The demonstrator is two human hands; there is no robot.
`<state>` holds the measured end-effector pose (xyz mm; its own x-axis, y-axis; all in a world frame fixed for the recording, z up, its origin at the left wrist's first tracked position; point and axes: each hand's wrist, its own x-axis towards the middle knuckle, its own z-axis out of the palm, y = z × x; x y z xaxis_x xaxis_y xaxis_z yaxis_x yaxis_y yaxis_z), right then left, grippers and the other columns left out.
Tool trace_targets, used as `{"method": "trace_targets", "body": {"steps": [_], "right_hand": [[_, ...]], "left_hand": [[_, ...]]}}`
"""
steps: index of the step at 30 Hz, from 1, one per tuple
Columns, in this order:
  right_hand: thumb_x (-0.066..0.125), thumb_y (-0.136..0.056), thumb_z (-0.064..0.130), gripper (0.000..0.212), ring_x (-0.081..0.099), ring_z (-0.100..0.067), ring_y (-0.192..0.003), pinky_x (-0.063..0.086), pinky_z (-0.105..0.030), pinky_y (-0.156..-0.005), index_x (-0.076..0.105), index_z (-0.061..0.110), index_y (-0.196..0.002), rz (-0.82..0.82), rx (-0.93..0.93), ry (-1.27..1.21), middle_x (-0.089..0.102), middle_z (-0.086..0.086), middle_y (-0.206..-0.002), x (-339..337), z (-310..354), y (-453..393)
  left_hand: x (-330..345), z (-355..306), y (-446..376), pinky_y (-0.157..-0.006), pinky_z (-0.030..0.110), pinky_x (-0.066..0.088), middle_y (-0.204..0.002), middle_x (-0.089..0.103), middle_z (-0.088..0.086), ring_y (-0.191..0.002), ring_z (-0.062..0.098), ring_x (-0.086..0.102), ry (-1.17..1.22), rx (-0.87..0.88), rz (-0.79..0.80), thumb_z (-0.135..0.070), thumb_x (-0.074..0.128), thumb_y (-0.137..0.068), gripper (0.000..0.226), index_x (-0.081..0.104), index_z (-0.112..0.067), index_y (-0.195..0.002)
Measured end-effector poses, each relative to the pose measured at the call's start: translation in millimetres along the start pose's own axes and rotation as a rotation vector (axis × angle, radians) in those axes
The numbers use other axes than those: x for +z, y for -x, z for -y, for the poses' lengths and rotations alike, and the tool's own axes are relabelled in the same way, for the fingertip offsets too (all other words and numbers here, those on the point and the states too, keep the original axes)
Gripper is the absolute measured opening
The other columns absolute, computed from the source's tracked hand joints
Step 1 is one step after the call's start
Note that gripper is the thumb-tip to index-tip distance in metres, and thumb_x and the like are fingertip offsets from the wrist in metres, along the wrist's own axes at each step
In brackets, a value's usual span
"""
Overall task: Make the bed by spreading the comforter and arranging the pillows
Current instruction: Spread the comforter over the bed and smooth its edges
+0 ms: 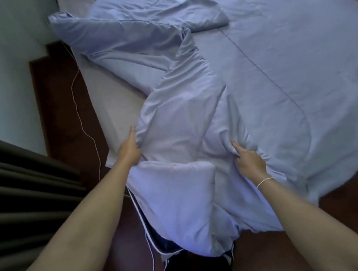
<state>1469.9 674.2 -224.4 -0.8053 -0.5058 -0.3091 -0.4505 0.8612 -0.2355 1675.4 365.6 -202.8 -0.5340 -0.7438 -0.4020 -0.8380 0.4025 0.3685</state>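
My left hand (pixel 129 147) clamped on a fold of the pale blue, rumpled comforter (pixel 179 122), my right hand (pixel 248 160) pinching another fold, comforter bunched across the grey-sheeted bed (pixel 113 101), spilling over its foot

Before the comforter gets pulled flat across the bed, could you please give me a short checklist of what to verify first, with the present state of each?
1. Left hand has a hold on the comforter: ok, fingers pinch a fold.
2. Right hand has a hold: ok, fabric is gathered under its fingers.
3. Comforter lies spread: not ok, it is bunched in a twisted ridge running up the bed.
4. Near end is on the mattress: not ok, it hangs over the edge toward the floor.
5. White cable is clear of the fabric: cannot tell, it runs beside the bed and passes under the hanging end.
6. Pillows are arranged: cannot tell, none is clearly identifiable.
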Motion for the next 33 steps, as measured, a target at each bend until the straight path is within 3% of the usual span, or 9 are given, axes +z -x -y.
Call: {"method": "trace_targets", "body": {"steps": [7, 10, 14, 16, 20, 23, 25, 29, 33], "right_hand": [[0.044, -0.096, 0.027, 0.055, 0.061, -0.039, -0.106, 0.048, -0.043, -0.08, 0.026, 0.048, -0.144, 0.152, -0.103, -0.011, 0.064, -0.019, -0.118, 5.5, 34.9, 87.5], [0.042, -0.097, 0.029, 0.053, 0.06, -0.038, -0.106, 0.047, -0.042, -0.079, 0.025, 0.047, -0.144, 0.165, -0.136, 0.055, 0.064, -0.016, -0.117, 9.6, 49.1, 116.6], [0.04, -0.098, 0.03, 0.054, 0.061, -0.036, -0.1, 0.045, -0.038, -0.072, 0.022, 0.048, -0.144, 0.181, -0.168, 0.115, 0.066, -0.014, -0.108, 14.1, 49.0, 144.7], [0.041, -0.098, 0.029, 0.053, 0.061, -0.035, -0.099, 0.044, -0.037, -0.071, 0.025, 0.047, -0.144, 0.182, -0.19, 0.118, 0.066, -0.013, -0.108, 15.3, 46.2, 158.3], [0.042, -0.097, 0.028, 0.049, 0.057, -0.033, -0.109, 0.045, -0.039, -0.086, 0.033, 0.043, -0.143, 0.229, -0.247, 0.098, 0.062, -0.011, -0.12, 21.9, 42.0, 185.7], [0.042, -0.097, 0.028, 0.047, 0.057, -0.032, -0.107, 0.043, -0.039, -0.088, 0.036, 0.042, -0.142, 0.242, -0.314, 0.148, 0.061, -0.01, -0.12, 30.2, 38.0, 201.7], [0.042, -0.098, 0.027, 0.046, 0.057, -0.031, -0.105, 0.041, -0.038, -0.087, 0.038, 0.038, -0.142, 0.241, -0.338, 0.181, 0.06, -0.011, -0.116, 33.5, 36.5, 212.4], [0.042, -0.098, 0.027, 0.043, 0.057, -0.033, -0.103, 0.042, -0.038, -0.083, 0.042, 0.034, -0.14, 0.247, -0.332, 0.191, 0.059, -0.011, -0.115, 38.2, 31.9, 219.7], [0.044, -0.095, 0.025, 0.034, 0.057, -0.035, -0.11, 0.045, -0.038, -0.087, 0.058, 0.032, -0.125, 0.358, -0.297, 0.122, 0.065, -0.01, -0.117, 43.5, 28.0, 225.4]], "left_hand": [[-36.1, 103.9, 92.9, -0.085, 0.04, 0.046, -0.132, 0.052, 0.02, -0.109, 0.042, 0.055, 0.026, -0.034, 0.137, -0.021, 0.05, -0.089, 0.082, -0.004, -0.04, -0.148], [-39.7, 136.0, 125.4, -0.093, 0.043, 0.045, -0.138, 0.048, 0.018, -0.116, 0.041, 0.052, 0.062, -0.097, 0.139, -0.025, 0.054, -0.089, 0.079, 0.003, -0.034, -0.15], [-37.9, 160.0, 167.2, -0.085, 0.039, 0.044, -0.131, 0.051, 0.014, -0.111, 0.035, 0.053, 0.127, -0.148, 0.168, -0.022, 0.059, -0.088, 0.066, 0.023, -0.017, -0.144], [-36.5, 170.2, 192.2, -0.08, 0.037, 0.043, -0.124, 0.053, 0.011, -0.104, 0.029, 0.053, 0.156, -0.189, 0.196, -0.021, 0.061, -0.086, 0.057, 0.033, -0.011, -0.135], [-22.9, 207.1, 246.0, -0.076, 0.035, 0.042, -0.114, 0.054, 0.008, -0.1, 0.027, 0.053, 0.164, -0.316, 0.265, -0.017, 0.066, -0.076, 0.046, 0.047, -0.008, -0.117], [-0.6, 239.6, 273.6, -0.064, 0.03, 0.043, -0.087, 0.065, 0.012, -0.085, 0.028, 0.063, 0.135, -0.366, 0.338, -0.024, 0.064, -0.051, 0.032, 0.06, -0.01, -0.08], [19.4, 256.6, 284.9, -0.059, 0.028, 0.041, -0.067, 0.063, 0.007, -0.068, 0.023, 0.061, 0.142, -0.389, 0.377, -0.025, 0.058, -0.043, 0.022, 0.058, -0.012, -0.06], [26.9, 240.6, 305.4, -0.061, 0.029, 0.041, -0.076, 0.064, 0.009, -0.071, 0.024, 0.058, 0.145, -0.413, 0.355, -0.019, 0.059, -0.055, 0.017, 0.057, -0.009, -0.069], [17.5, 221.9, 299.7, -0.075, 0.029, 0.041, -0.11, 0.06, 0.014, -0.094, 0.028, 0.056, 0.081, -0.441, 0.27, -0.01, 0.056, -0.079, 0.025, 0.054, -0.011, -0.104]]}}
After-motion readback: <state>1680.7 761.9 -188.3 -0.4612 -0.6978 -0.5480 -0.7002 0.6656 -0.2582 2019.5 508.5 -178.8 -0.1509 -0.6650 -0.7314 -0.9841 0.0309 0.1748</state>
